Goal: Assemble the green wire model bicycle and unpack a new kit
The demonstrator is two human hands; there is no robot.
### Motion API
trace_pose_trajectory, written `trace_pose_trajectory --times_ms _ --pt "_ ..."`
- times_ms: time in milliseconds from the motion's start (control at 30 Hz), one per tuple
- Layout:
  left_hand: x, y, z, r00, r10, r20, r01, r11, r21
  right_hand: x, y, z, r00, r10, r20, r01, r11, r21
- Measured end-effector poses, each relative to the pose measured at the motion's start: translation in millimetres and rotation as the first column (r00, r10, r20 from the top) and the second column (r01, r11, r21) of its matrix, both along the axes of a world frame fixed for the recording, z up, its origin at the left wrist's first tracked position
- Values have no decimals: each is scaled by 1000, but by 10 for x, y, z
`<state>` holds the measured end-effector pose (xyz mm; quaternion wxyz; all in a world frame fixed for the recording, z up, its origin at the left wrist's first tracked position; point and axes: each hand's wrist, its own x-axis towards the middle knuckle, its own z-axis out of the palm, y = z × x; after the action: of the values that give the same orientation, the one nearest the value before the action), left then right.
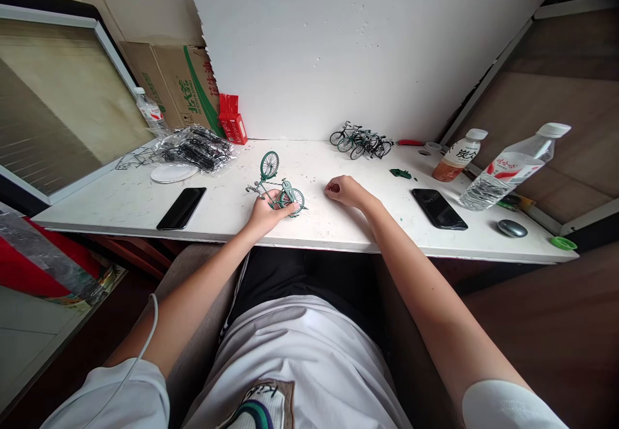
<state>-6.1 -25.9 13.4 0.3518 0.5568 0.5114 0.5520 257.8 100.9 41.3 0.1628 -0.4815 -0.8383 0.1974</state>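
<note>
My left hand [267, 215] is closed around a small green model bicycle [285, 190], near the table's front edge. The bicycle is tilted, one wheel up at the far left and the other close to my thumb. To its right, my right hand [345, 191] rests on the white tabletop with its fingers curled and pressed together. Whatever lies between those fingertips, if anything, is hidden. Several finished-looking model bicycles [362, 142] stand in a group against the back wall. A small green part [400, 173] lies on the table to the right of my right hand.
On the left are a black phone [182, 208], a white round lid [174, 172], a clear bag of black parts [198, 148] and a red box [233, 119]. At right stand a drink bottle [459, 155] and a water bottle [513, 168], near another phone [439, 208] and a mouse [511, 228].
</note>
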Motion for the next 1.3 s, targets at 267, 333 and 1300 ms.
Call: trace_pose_trajectory --times_ms 267,333,1300 --pt "10 -10 15 1000 1 10 -1 1000 -2 -8 -48 30 1000 -14 3 14 1000 10" --pt "10 -12 15 1000 2 10 -2 1000 -4 0 -48 27 1000 -16 0 16 1000 20" --pt "7 2 -20 1000 -19 22 19 1000 5 -7 -34 22 999 -16 30 15 1000 20"
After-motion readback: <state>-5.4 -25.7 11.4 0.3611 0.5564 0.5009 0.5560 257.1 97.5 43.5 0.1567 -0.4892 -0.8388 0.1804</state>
